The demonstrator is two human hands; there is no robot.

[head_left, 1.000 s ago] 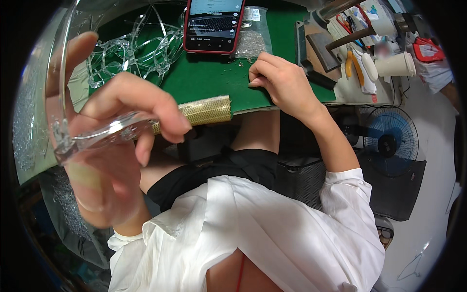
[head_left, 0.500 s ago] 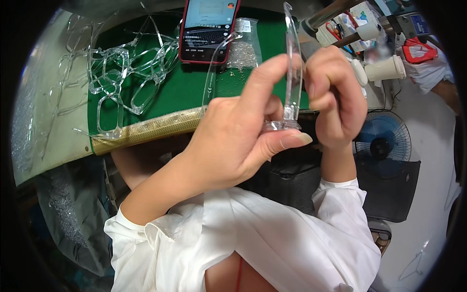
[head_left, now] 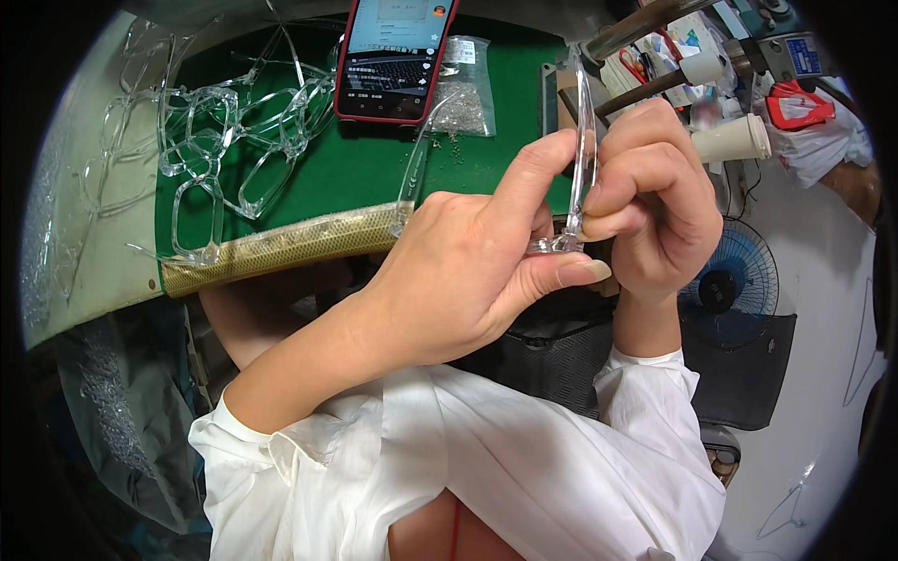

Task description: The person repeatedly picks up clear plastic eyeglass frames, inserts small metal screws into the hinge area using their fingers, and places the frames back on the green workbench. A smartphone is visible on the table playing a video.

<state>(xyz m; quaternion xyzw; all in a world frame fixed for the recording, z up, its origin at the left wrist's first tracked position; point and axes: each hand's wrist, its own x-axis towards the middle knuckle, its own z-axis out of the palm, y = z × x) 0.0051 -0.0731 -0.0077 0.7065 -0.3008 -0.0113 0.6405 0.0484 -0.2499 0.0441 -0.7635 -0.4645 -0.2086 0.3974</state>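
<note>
Eyeglass frame (head_left: 586,122) held near phone (head_left: 393,61), parts bag (head_left: 468,101), tangled frames (head_left: 296,145).

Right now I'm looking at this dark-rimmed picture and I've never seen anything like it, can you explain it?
There is no robot: a person works with bare hands. A wide fisheye camera on their head looks down, so straight edges bend. The left hand holds a clear eyeglass frame; the right hand curls at its side arm, its grip partly hidden. On the green mat are a red-edged phone, a bag of tiny pieces, and tangled clear frames reaching past the mat's left edge.
</note>
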